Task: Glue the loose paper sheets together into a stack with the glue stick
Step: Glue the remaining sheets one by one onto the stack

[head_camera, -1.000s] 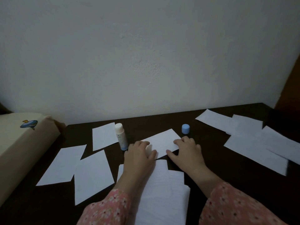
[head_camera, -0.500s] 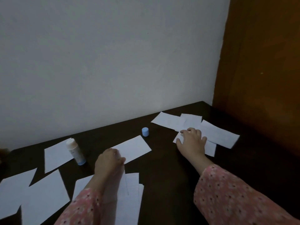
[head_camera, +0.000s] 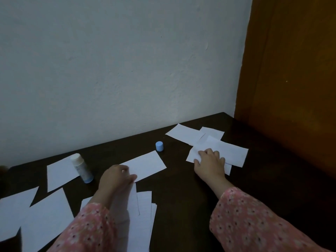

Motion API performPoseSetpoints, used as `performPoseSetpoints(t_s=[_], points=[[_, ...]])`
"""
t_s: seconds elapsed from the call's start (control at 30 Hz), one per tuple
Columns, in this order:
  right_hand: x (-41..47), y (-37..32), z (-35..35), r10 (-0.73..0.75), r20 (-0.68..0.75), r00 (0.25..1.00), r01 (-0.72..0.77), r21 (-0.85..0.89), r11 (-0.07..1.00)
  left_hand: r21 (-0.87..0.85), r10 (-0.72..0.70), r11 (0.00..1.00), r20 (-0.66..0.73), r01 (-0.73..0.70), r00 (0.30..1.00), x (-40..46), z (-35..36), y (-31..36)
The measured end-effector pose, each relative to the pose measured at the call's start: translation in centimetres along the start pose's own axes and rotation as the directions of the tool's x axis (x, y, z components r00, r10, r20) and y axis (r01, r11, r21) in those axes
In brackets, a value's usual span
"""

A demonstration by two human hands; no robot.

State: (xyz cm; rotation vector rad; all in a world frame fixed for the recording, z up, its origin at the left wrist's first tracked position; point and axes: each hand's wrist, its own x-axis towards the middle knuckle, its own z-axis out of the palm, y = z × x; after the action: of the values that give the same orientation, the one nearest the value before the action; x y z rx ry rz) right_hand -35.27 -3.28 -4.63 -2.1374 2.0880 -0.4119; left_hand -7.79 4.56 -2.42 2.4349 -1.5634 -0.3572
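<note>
White paper sheets lie scattered on the dark table (head_camera: 181, 188). My left hand (head_camera: 116, 179) rests on the near corner of a middle sheet (head_camera: 147, 166), fingers curled on it. My right hand (head_camera: 209, 163) lies on a pile of sheets (head_camera: 231, 151) at the right and pinches the edge of one sheet between thumb and fingers. The uncapped glue stick (head_camera: 81, 168) stands upright left of my left hand. Its blue cap (head_camera: 159, 146) stands apart behind the middle sheet. A stack of sheets (head_camera: 141, 215) lies under my left forearm.
More loose sheets (head_camera: 45, 215) lie at the left, one of them (head_camera: 60, 171) behind the glue stick. A white wall runs along the table's far edge. A brown wooden door or panel (head_camera: 291, 88) stands at the right.
My right hand left the middle sheet and moved to the pile at the right, where it now pinches a sheet. The view has swung right. My left hand stays on the middle sheet.
</note>
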Motion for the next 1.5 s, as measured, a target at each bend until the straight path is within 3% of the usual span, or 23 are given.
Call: performPoseSetpoints(t_s=[0.13, 0.2, 0.3, 0.4, 0.7, 0.9, 1.13, 1.33, 1.43, 1.5], points=[[0.4, 0.3, -0.2, 0.017, -0.097, 0.995, -0.001, 0.158, 0.987, -0.001, 0.001, 1.0, -0.016, -0.001, 1.0, 0.1, -0.1, -0.2], [0.9, 0.7, -0.3, 0.05, -0.157, 0.986, -0.03, 0.132, 0.991, -0.007, 0.015, 1.0, -0.035, -0.015, 0.999, 0.2, 0.1, -0.3], [1.6, 1.3, -0.4, 0.164, -0.087, 0.983, -0.161, 0.044, 0.986, -0.012, 0.019, 1.0, -0.043, -0.019, 0.999, 0.2, 0.3, -0.5], [1.9, 1.9, -0.3, 0.259, -0.004, 0.966, -0.258, 0.063, 0.964, -0.035, 0.025, 0.999, -0.043, -0.027, 0.999, 0.4, 0.3, -0.7], [1.9, 1.6, -0.2, 0.217, -0.052, 0.975, -0.214, 0.054, 0.975, -0.105, 0.045, 0.993, -0.067, -0.052, 0.997, 0.2, 0.4, -1.2], [1.1, -1.2, -1.2, 0.105, -0.158, 0.982, -0.088, 0.114, 0.99, -0.134, 0.081, 0.987, -0.06, -0.088, 0.995, -0.4, 0.1, -1.6], [-0.4, -9.7, -0.8, -0.193, -0.203, 0.96, 0.238, 0.228, 0.944, -0.112, 0.102, 0.987, -0.09, -0.112, 0.991, -0.9, -1.0, -2.9], [-2.0, -14.8, 1.4, -0.378, -0.171, 0.91, 0.41, 0.238, 0.88, -0.366, -0.008, 0.928, -0.212, -0.071, 0.977, -0.7, -0.1, -4.2], [-2.1, -15.7, 2.5, -0.419, -0.178, 0.89, 0.455, 0.3, 0.838, -0.594, -0.101, 0.802, -0.238, -0.063, 0.966, -1.0, -0.8, -3.8], [-2.2, -16.1, 3.1, -0.459, -0.202, 0.865, 0.501, 0.339, 0.796, -0.686, -0.048, 0.719, -0.212, -0.113, 0.976, -1.1, -1.4, -3.4]])
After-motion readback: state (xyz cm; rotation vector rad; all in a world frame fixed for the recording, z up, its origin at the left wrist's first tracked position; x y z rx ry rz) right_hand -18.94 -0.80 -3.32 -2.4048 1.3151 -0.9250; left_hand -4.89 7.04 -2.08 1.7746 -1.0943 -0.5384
